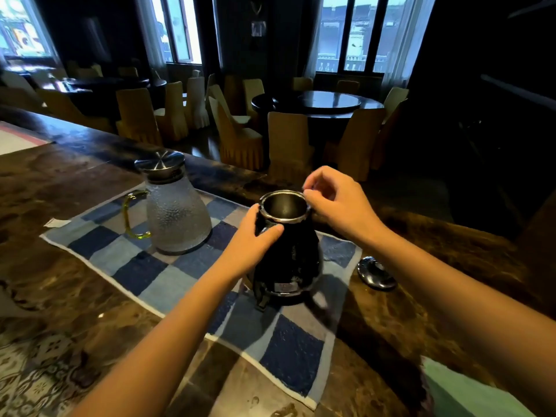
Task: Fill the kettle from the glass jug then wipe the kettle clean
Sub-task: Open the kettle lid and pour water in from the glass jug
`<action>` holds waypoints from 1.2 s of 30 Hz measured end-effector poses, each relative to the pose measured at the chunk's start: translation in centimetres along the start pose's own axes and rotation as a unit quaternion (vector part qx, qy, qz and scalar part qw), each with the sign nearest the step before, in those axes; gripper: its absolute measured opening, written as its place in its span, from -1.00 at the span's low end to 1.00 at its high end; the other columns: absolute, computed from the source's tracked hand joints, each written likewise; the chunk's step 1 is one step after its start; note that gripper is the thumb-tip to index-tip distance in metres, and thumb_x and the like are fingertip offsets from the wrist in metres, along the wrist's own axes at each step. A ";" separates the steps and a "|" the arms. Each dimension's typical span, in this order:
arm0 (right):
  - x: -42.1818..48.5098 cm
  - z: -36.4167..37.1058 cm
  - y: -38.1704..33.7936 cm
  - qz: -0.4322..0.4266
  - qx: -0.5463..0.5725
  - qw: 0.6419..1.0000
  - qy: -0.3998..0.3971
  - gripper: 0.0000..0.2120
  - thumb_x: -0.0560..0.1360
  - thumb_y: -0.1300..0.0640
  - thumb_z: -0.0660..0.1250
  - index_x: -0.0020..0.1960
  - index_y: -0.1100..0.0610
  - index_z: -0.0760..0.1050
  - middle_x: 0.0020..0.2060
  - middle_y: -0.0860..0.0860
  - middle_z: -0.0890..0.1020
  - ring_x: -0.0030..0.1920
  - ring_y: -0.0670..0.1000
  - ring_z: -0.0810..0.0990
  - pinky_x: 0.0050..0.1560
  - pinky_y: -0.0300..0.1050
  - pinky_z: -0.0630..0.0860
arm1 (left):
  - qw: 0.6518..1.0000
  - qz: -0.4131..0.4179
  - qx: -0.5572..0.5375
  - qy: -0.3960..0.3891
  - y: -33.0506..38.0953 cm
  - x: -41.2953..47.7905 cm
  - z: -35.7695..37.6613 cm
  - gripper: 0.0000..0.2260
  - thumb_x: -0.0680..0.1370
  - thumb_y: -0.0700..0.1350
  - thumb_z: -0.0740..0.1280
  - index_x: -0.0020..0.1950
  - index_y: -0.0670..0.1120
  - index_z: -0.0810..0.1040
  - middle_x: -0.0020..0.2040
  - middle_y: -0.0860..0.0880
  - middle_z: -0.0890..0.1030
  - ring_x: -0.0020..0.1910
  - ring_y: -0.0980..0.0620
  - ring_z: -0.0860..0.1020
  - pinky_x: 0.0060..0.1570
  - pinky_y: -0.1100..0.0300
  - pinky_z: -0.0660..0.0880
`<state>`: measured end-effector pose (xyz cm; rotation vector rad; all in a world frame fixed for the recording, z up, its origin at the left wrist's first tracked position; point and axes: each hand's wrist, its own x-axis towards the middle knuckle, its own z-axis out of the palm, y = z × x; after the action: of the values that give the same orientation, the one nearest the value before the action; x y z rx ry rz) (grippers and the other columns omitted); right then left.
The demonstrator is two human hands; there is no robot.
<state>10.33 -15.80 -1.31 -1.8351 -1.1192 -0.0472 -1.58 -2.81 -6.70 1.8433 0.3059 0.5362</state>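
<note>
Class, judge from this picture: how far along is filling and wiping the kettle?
Done: the kettle is open, its lid lying beside it. In hand: left grip holds its neck, right grip pinches its rim. Left: the jug stands capped; pouring and wiping remain.

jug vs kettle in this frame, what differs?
The glass jug is clear textured glass with a green handle; the kettle is black and opaque. The jug wears its steel lid; the kettle's mouth is open, a dark lid lying on the counter. The jug stands untouched; the left hand grips the kettle, the right hand pinches its rim. Both stand upright on the checked cloth.
</note>
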 end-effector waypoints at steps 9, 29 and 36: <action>2.3 10.0 -9.2 0.168 0.302 0.895 -0.281 -0.75 0.60 0.11 0.19 0.20 0.16 0.52 0.07 0.03 0.57 0.10 -0.06 0.52 0.19 -0.06 0.42 | 0.974 -0.150 0.102 -0.134 -5.7 -5.2 -8.6 -0.56 0.56 -0.05 0.30 0.42 0.04 0.29 0.43 0.10 0.33 0.34 0.22 0.35 0.28 0.34 0.30; 10.4 30.7 -10.4 0.372 0.351 0.830 -0.222 -0.66 0.60 0.03 0.17 0.25 0.21 0.49 0.05 0.13 0.60 -0.09 -0.06 0.55 0.02 -0.17 0.39 | 0.980 -0.151 0.119 -0.056 -15.0 3.2 -31.6 -0.59 0.59 -0.13 0.22 0.44 -0.14 0.32 0.34 -0.07 0.46 0.31 0.04 0.43 0.37 0.10 0.34; 9.6 29.6 -10.1 0.381 0.322 0.839 -0.219 -0.65 0.63 -0.02 0.10 0.13 0.16 0.56 0.00 0.11 0.66 0.08 0.03 0.61 0.26 -0.05 0.46 | 0.975 -0.133 0.059 -0.169 -14.8 7.0 -30.1 -0.08 0.20 0.38 0.41 0.47 0.05 0.24 0.38 0.07 0.40 0.34 0.10 0.41 0.28 0.14 0.44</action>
<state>-3.22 13.59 -6.00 -1.5529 -0.4939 1.1299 -9.94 30.08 -11.30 1.9319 0.3513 0.0170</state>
